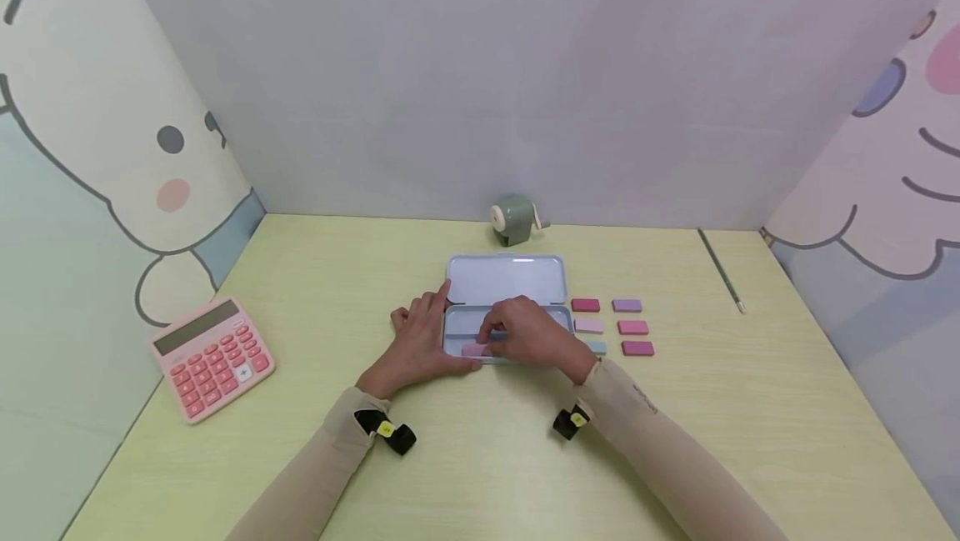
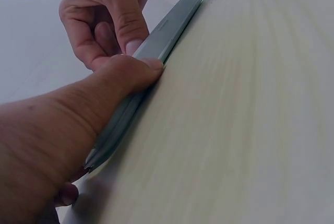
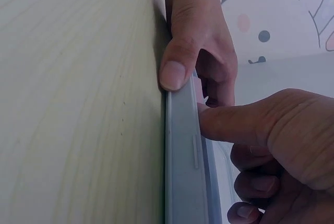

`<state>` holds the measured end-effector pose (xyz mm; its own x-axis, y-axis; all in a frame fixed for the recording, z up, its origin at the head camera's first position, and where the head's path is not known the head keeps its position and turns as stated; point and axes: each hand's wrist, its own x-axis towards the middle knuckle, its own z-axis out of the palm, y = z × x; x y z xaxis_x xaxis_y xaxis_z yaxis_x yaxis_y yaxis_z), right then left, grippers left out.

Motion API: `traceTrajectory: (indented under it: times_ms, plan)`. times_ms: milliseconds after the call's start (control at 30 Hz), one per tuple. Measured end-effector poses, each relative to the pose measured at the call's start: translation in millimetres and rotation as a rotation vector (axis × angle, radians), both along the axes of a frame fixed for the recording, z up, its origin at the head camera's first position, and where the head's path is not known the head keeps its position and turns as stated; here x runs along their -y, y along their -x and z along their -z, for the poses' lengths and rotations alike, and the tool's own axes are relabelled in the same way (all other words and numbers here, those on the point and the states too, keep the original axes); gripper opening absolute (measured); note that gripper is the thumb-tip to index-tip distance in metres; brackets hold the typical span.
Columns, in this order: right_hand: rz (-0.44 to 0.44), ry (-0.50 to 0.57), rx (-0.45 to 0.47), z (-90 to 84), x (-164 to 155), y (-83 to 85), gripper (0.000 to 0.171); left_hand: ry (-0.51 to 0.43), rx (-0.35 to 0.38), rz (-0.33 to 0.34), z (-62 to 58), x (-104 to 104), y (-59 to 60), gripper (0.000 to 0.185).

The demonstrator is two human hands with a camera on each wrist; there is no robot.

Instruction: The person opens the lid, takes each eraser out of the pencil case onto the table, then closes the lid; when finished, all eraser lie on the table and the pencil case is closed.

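A pale blue pencil case [image 1: 506,278] lies on the table with its lid folded back. My left hand [image 1: 424,345] holds its left end, thumb along the front edge and fingers spread by the left side. In the left wrist view that thumb [image 2: 133,72] overlaps the front rim. My right hand [image 1: 528,331] reaches over the tray and pinches a small pink block [image 1: 473,350], shaped like an eraser, at the front left inside. The right wrist view shows the block [image 3: 198,89] standing just above the rim beside my right thumb [image 3: 229,122]; the other right fingers are curled.
Several small blocks lie right of the case, among them a red one [image 1: 585,305], a purple one [image 1: 627,305] and a blue one [image 1: 596,347]. A green crank sharpener [image 1: 514,220] stands behind. A pink calculator [image 1: 213,359] is at left, a pencil [image 1: 722,270] at right.
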<state>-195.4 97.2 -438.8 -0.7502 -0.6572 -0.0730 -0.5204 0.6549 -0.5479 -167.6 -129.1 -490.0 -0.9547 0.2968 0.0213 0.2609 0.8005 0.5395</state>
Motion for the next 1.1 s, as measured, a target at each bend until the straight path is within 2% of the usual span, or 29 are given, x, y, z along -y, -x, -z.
traceTrajectory:
  times_ms: [400, 633, 867, 1100]
  plan:
    - [0.041, 0.036, -0.01, 3.9, -5, -1.8, 0.006, 0.002, 0.003, 0.0, -0.6, 0, 0.7, 0.14]
    - [0.064, 0.071, -0.039, -2.4, -9, -4.3, 0.007, 0.003, -0.001, -0.005, 0.3, 0, 0.6, 0.14]
    - [0.053, 0.086, -0.064, -0.2, -14, -1.3, 0.011, 0.004, 0.002, -0.009, 1.3, 0, 1.3, 0.142]
    - [0.023, 0.069, -0.091, 2.2, -16, -2.0, 0.005, 0.008, 0.0, -0.006, 1.3, 0, 0.8, 0.141]
